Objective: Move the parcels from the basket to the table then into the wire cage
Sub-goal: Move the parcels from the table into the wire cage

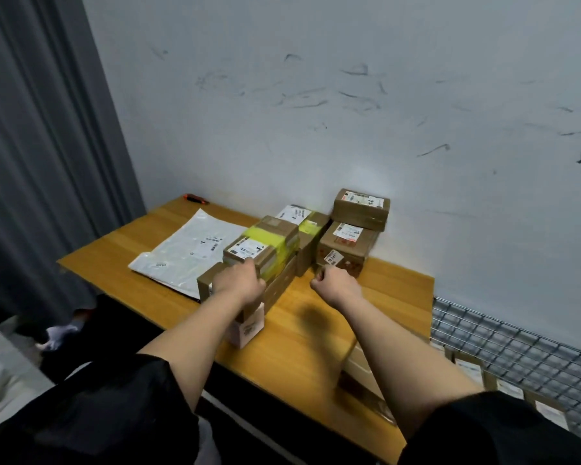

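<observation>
Dim, cool indoor light; soft shadow on table (302, 317); motion blur, wide-angle edge warp.

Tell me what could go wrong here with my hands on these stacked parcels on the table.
1. The left hand grips the near end of the yellow-taped box, which sits on other boxes; pulling it may drag the pink box at the table's front edge onto the floor.
2. The top box by the wall rests on another box; a knock from the right hand could topple it.
3. The wire cage already holds parcels, so dropped boxes may land unevenly.
</observation>
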Demonstrator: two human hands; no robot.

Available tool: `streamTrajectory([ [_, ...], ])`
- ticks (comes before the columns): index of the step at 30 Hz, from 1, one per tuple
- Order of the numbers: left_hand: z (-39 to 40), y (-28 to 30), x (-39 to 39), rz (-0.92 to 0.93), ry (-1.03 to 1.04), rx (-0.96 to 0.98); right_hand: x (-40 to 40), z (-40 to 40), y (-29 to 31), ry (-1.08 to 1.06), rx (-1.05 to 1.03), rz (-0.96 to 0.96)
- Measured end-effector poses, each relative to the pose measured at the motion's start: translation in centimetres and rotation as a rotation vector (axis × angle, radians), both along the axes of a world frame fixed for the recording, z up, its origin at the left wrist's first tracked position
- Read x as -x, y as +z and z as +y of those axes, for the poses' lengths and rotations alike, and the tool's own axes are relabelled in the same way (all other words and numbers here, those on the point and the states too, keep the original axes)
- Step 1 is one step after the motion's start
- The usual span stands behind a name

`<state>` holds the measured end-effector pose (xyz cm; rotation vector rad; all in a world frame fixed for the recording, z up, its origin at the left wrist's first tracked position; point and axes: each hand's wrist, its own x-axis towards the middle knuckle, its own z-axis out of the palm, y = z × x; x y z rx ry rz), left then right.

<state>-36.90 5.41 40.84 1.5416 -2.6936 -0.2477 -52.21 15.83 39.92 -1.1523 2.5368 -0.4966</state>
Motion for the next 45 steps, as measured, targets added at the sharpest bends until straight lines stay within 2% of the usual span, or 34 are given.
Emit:
streamTrajectory([
  [9, -6.2, -1.0, 4.8, 0.058, -0.045, 0.071, 3.1, -6.9, -3.4, -0.016, 0.004, -0.086],
  [15, -11.0, -1.6, 7.8, 0.115, 0.000, 0.027, 6.1, -11.3, -5.4, -0.078, 0.029, -0.292],
  [18, -13.5, -2.8, 8.1, 0.119, 0.038, -0.090, 6.4, -13.2, -6.1, -0.116, 0.051, -0.414],
  [25, -20.2, -5.5, 8.6, 0.185, 0.127, -0.401, 5.8, -18.7, -7.8, -0.323, 0.209, -0.841],
  [32, -25.0, -8.2, 9.0, 0.395, 0.152, -0.970, 4.6, -21.3, -10.6, -0.483, 0.324, -1.076],
  [35, -25.3, -8.6, 9.5, 0.448, 0.099, -1.116, 3.9, -22.1, -11.2, -0.534, 0.387, -1.114],
  [39, -25.1, -8.1, 9.8, 0.486, 0.054, -1.184, 3.4, -23.0, -11.7, -0.593, 0.457, -1.166],
  [45, -25.3, -5.8, 10.3, 0.511, 0.007, -1.161, 3.9, -22.7, -10.0, -0.606, 0.560, -1.148],
])
